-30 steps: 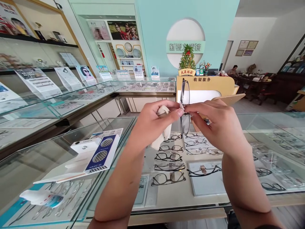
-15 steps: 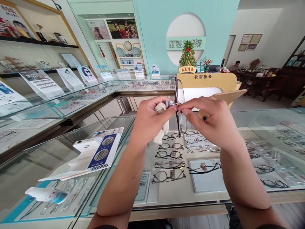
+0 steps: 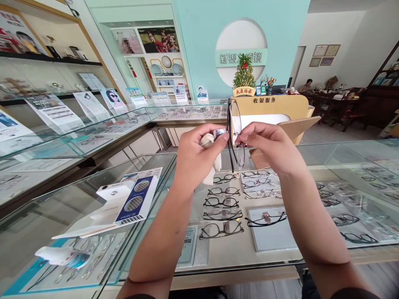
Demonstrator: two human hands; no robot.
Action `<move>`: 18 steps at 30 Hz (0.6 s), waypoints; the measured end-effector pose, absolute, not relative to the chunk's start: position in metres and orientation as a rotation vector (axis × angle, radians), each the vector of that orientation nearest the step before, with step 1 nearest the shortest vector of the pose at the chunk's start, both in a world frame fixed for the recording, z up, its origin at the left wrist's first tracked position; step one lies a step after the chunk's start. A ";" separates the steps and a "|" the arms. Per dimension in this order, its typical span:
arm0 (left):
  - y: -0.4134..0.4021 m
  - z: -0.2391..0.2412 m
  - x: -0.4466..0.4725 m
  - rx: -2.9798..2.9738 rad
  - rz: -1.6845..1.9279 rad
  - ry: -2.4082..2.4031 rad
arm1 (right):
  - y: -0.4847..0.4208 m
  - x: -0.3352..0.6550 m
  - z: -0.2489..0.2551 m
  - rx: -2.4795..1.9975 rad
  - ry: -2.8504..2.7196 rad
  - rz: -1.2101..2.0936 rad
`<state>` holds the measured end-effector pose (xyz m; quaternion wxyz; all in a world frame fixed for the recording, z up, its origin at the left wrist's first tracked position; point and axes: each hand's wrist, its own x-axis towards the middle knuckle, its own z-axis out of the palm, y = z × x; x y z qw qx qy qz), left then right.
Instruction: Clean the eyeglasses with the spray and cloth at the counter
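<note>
A pair of dark-rimmed eyeglasses is held up on edge above the glass counter, its dark temples folded along the left side. My right hand is closed, thumb and index finger pinching the glasses near the bridge. Bunched in my closed left hand is a pale cloth, with one end hanging below the palm. A small printed tag shows between that hand's thumb and index finger. The left thumb tip reaches the folded temples; whether it grips them I cannot tell.
Under the counter glass lie rows of eyeglasses. A white spray bottle lies on its side at the lower left, near a white and blue display card. Behind stand a yellow cashier desk and a seated person.
The glasses have turned, so the folded temples now show separately left of the rims. My right fingers have shifted slightly right, away from the left thumb. The left hand still holds the cloth.
</note>
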<state>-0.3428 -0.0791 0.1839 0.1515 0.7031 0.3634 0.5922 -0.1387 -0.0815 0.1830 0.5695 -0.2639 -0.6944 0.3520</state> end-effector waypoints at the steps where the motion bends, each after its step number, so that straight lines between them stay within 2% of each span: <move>1: -0.078 0.183 -0.343 2.030 1.713 1.055 | -0.081 -0.138 0.183 -0.614 -1.619 0.850; 12: -0.060 0.179 -0.356 2.277 2.081 1.217 | -0.091 -0.128 0.191 -0.674 -1.663 1.027; 18: -0.058 0.175 -0.355 2.291 2.276 1.265 | -0.089 -0.124 0.189 -0.567 -1.509 1.107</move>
